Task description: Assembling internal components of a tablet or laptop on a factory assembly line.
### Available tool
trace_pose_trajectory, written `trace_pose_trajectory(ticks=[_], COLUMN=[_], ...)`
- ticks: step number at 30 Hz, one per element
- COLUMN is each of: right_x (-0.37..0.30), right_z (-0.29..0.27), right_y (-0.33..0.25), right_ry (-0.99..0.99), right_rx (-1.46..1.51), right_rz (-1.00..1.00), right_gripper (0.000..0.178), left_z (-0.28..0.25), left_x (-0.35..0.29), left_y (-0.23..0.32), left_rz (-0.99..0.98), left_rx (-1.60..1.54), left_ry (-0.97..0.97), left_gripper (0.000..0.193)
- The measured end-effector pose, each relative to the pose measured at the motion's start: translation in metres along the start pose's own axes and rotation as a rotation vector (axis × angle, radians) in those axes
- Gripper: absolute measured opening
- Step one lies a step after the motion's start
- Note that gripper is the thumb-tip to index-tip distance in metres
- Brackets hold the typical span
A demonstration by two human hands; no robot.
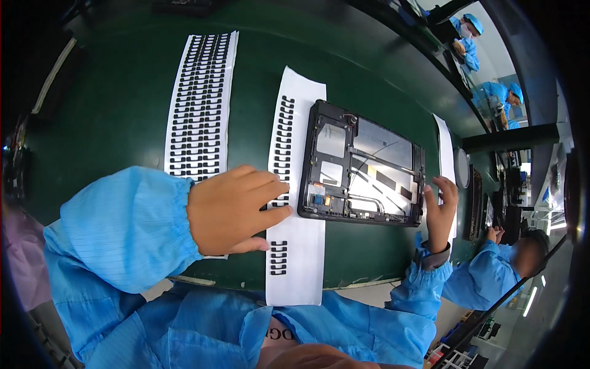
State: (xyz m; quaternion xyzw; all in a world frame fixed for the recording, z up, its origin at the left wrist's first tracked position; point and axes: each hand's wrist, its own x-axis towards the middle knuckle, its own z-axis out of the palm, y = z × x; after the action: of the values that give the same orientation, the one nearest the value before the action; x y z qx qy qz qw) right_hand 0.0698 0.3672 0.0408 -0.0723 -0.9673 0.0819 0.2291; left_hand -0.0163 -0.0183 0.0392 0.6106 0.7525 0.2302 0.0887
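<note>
My left hand (238, 208) reaches over a white backing sheet (295, 261) with rows of small black U-shaped stickers (283, 132). Its fingers are apart, with the fingertips at the sheet between the upper run of stickers and a short run below. A black tablet-like frame (365, 166) lies partly on this sheet, its inside facing up, with silver panels, thin cables and a small blue part showing. At the frame's right edge is my right hand (439, 212), thumb and fingers apart, holding nothing visible; I cannot tell whether it touches the frame.
Another white sheet (200, 104) full of black stickers lies left on the green table (258, 55). A white paper strip (445, 144) and a round pale object (462, 167) are at right. A co-worker (491, 270) sits close on the right; others work farther back.
</note>
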Motion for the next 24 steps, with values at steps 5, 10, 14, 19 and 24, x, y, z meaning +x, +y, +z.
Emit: trace_pose_trajectory(ticks=[5, 10, 14, 19, 24], right_x=[0.039, 0.074, 0.078, 0.084, 0.092], right_z=[-0.004, 0.063, 0.095, 0.099, 0.114], right_y=[-0.092, -0.193, -0.207, -0.211, -0.203], right_ry=[-0.160, -0.175, -0.051, -0.084, -0.092], right_rx=[0.528, 0.429, 0.199, 0.229, 0.420], right_rz=[-0.006, -0.361, -0.413, -0.306, -0.298], right_gripper=[0.016, 0.011, 0.007, 0.008, 0.012], left_z=[-0.020, 0.003, 0.011, 0.006, 0.006], left_x=[0.023, 0.025, 0.026, 0.026, 0.029], left_y=[-0.033, -0.051, -0.051, -0.049, -0.054], left_rz=[-0.052, -0.174, -0.144, -0.133, -0.168], left_rx=[0.020, 0.253, 0.302, 0.345, 0.311], left_ry=[0.087, 0.220, 0.252, 0.275, 0.262], left_gripper=[0.044, 0.048, 0.051, 0.051, 0.048])
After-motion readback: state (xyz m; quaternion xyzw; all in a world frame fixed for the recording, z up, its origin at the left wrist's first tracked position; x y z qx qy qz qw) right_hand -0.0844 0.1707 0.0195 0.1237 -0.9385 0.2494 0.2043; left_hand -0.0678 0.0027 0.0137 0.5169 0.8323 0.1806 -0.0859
